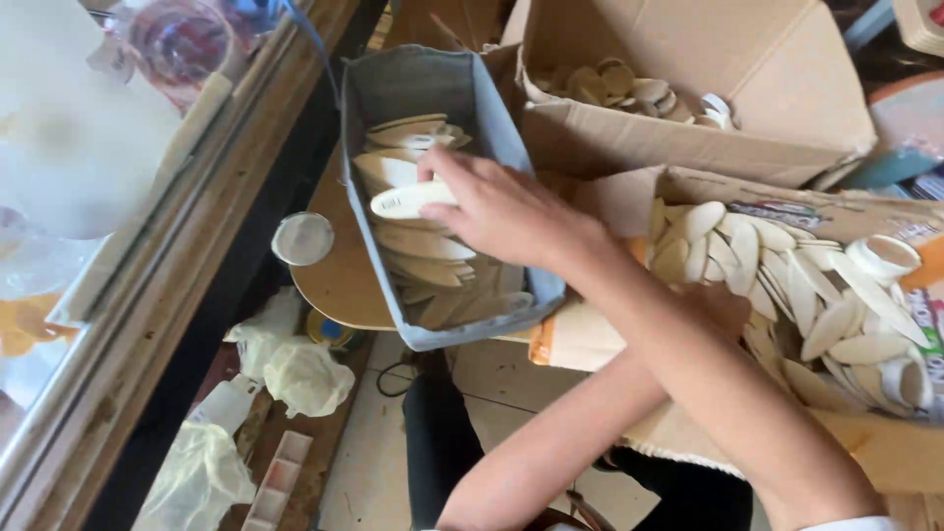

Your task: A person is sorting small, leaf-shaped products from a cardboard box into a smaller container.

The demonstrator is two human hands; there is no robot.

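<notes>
Over the grey fabric bin (433, 88), my right hand (501, 211) pinches a smooth, pale oval shell piece (411, 201) above stacked ones. My left hand (723, 305) lies under my right forearm, grip hidden, against the cardboard box (885, 452) of similar ovals.

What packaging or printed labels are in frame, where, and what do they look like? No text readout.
Grey box: centre, long, narrow, open-topped, holds pale oval pieces; right hand holds one piece over it.
Plain brown carton: top right, open, oval and round pieces inside.
Printed carton: right, brown, open, colourful print on rim and right side, full of pale pieces; left hand reaches into it.
No signs or screens.
</notes>
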